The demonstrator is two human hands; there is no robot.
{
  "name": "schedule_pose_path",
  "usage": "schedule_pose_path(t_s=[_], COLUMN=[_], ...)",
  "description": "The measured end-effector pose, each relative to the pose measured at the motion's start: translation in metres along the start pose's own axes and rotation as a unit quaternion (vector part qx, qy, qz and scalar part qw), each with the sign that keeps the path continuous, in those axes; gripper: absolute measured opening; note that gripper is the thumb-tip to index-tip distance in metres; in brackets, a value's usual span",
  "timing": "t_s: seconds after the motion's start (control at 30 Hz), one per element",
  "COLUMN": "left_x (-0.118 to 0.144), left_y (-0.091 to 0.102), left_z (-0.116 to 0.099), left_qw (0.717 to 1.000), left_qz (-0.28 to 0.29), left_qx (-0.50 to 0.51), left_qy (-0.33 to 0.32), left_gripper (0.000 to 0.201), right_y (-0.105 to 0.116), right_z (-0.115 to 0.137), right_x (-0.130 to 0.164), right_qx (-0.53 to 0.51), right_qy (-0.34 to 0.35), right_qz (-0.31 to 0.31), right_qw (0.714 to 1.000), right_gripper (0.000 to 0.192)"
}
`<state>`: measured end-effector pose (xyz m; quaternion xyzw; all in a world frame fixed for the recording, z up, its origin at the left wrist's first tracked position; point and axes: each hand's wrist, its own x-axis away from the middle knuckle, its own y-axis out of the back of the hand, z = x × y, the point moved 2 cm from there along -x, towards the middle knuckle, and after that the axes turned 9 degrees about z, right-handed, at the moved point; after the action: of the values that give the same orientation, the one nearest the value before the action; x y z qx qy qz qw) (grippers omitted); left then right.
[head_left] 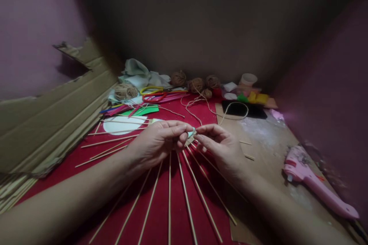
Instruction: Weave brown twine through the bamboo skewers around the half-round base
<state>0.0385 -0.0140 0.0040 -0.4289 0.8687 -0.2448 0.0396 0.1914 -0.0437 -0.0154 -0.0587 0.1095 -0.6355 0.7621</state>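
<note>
Thin wooden sticks [169,199] fan out from a small tan disc [189,141] on the red work surface. A scrap of pale blue fabric [191,133] shows on the disc between my fingertips. My left hand [161,139] is closed, its thumb and forefinger pinching the fabric. Close by on the other side, my right hand [220,145] has thumb and forefinger pinched at the fabric's edge; whatever is between those fingertips is too small to make out. Twine [198,118] runs from the back towards this hand and passes behind it. Both hands partly hide the disc.
Twine balls [197,84], scissors [153,97] and pale cloth [140,76] lie at the back. A white disc [123,125] is at left beside stacked cardboard [57,115]. On the right, a pink glue gun [313,183] rests on a brown board [267,172], near a black phone-like slab [244,110].
</note>
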Motion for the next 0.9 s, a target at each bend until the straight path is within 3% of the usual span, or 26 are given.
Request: schedule_pose_path(t_s=[0.2,0.4,0.77,0.9], left_x=[0.002,0.003,0.01,0.01], left_y=[-0.001,-0.003,-0.004,0.003], left_z=[0.008,0.012,0.002,-0.012], left_qw=[0.999,0.999,0.986,0.972], left_qz=[0.0,0.019,0.028,-0.027], left_qx=[-0.027,-0.04,-0.16,-0.222], left_qy=[0.018,-0.009,-0.028,-0.073], left_gripper=[0.01,0.014,0.023,0.024], right_y=[-0.005,-0.002,-0.003,0.0], right_z=[-0.002,0.004,0.008,0.019], right_x=[0.004,0.007,0.011,0.008], right_qx=[-0.014,0.027,0.125,0.162], right_qy=[-0.001,0.012,0.075,0.103], right_qz=[0.014,-0.043,-0.013,-0.053], right_qw=[1.0,0.999,0.989,0.98], right_gripper=[0.016,0.014,0.01,0.01])
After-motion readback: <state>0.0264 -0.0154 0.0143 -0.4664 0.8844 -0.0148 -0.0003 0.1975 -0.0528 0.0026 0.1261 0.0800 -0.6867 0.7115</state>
